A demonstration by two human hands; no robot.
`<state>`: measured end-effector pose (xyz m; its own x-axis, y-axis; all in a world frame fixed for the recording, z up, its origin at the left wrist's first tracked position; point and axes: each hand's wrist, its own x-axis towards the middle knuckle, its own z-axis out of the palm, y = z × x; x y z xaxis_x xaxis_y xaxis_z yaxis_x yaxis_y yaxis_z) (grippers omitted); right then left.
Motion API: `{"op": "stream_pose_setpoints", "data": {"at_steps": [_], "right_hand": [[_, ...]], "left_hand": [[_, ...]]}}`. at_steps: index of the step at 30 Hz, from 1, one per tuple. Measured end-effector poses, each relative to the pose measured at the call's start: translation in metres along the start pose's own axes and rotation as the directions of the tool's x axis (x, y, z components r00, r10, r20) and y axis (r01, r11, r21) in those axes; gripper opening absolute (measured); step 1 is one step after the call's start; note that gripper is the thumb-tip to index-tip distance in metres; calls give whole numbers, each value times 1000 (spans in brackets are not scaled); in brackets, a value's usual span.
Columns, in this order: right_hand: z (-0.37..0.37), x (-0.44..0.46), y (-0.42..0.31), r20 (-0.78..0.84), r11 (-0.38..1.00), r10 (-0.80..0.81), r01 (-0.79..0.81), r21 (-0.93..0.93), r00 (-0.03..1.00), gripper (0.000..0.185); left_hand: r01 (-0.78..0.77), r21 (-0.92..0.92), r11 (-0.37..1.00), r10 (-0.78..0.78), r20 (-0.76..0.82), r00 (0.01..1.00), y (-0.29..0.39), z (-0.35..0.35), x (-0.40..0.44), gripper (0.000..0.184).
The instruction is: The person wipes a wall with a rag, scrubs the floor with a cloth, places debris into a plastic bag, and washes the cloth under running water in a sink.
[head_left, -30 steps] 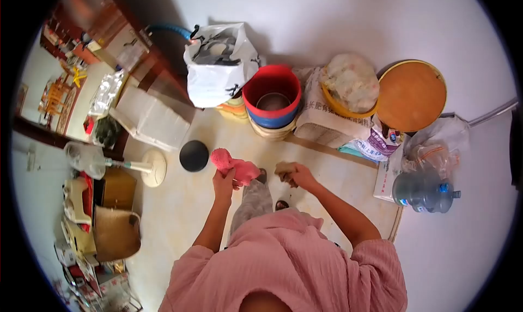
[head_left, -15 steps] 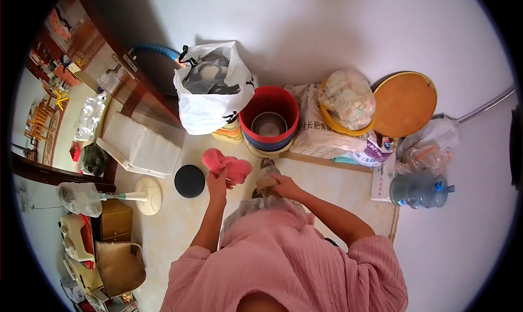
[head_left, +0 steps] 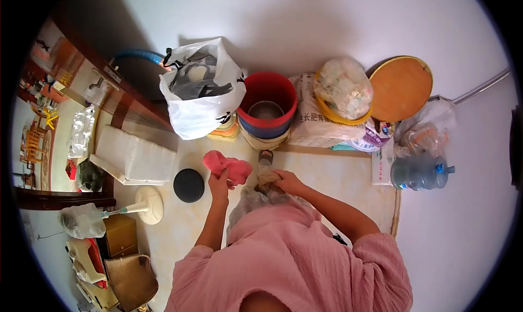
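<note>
My left hand (head_left: 220, 184) is closed on a fluffy pink cloth (head_left: 231, 168), which bulges out above the fingers. To its right, my right hand (head_left: 289, 182) grips a crumpled tan cloth (head_left: 267, 177) that hangs over my trouser leg. The two cloths are close together but apart. Beyond my hands stands a red bucket (head_left: 293, 97) nested in a blue one, with a metal-looking round shape at its bottom. A white plastic bag (head_left: 190, 116) with grey fabric inside is left of the bucket.
A black round stool (head_left: 188, 185) and a fan base (head_left: 149, 205) are on the left, near a white foam box (head_left: 133, 155). Along the wall stand a printed sack (head_left: 313, 128), a yellow basin (head_left: 343, 117), an orange round lid (head_left: 402, 89) and a water bottle (head_left: 417, 172).
My right hand has come inward with the tan cloth, nearer the pink one. The view has turned, and the bucket and bag appear further left than at first.
</note>
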<state>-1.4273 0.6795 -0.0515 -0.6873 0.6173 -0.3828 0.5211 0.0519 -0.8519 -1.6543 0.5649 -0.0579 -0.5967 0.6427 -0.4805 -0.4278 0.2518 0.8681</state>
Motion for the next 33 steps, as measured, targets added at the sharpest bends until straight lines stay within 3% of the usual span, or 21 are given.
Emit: {"op": "stream_pose_setpoints", "data": {"at_steps": [3, 6, 8, 10, 12, 15, 18, 21, 23, 28, 31, 33], "right_hand": [[-18, -18, -24, 75, 982, 111, -121, 144, 991, 41], [-15, -21, -5, 13, 959, 203, -202, 200, 979, 40], [-20, -27, 0, -22, 984, 81, -76, 163, 996, 39], [-15, -31, 14, -75, 981, 77, -62, 184, 994, 38], [-3, -28, 42, -150, 952, 191, -146, 270, 970, 37], [1, -37, 60, -227, 966, 181, -129, 226, 957, 38], [3, -53, 65, -274, 898, 208, -72, 434, 939, 39], [0, -73, 50, -221, 789, 301, -112, 605, 928, 42], [27, -61, 106, -288, 855, 306, -129, 502, 907, 37], [-4, -78, 66, -318, 929, 303, -205, 308, 898, 34], [-33, -85, 51, -352, 886, 192, -8, 463, 916, 28], [-65, -113, 28, -282, 799, 254, -37, 600, 925, 28]], "left_hand": [[11, 64, 998, -12, 9, 1000, 0, 14, 8, 30], [24, 86, 996, -27, 41, 999, 3, 25, 7, 30], [27, 105, 994, -34, 68, 997, 1, 31, 10, 31], [33, 136, 990, -45, 84, 995, 1, 35, 7, 29], [32, 175, 984, -50, 99, 994, 6, 42, 4, 27], [25, 237, 971, -65, 161, 985, 8, 52, 4, 27], [9, 283, 959, -74, 220, 973, 5, 69, 7, 28], [-17, 313, 950, -80, 294, 953, -4, 84, 12, 30], [-18, 331, 944, -109, 362, 926, -2, 97, 5, 28], [-78, 400, 913, -159, 525, 836, -7, 97, -11, 29], [-67, 470, 880, -165, 436, 885, -4, 95, -23, 30], [-43, 480, 876, -185, 418, 889, -9, 91, -26, 30]]}}
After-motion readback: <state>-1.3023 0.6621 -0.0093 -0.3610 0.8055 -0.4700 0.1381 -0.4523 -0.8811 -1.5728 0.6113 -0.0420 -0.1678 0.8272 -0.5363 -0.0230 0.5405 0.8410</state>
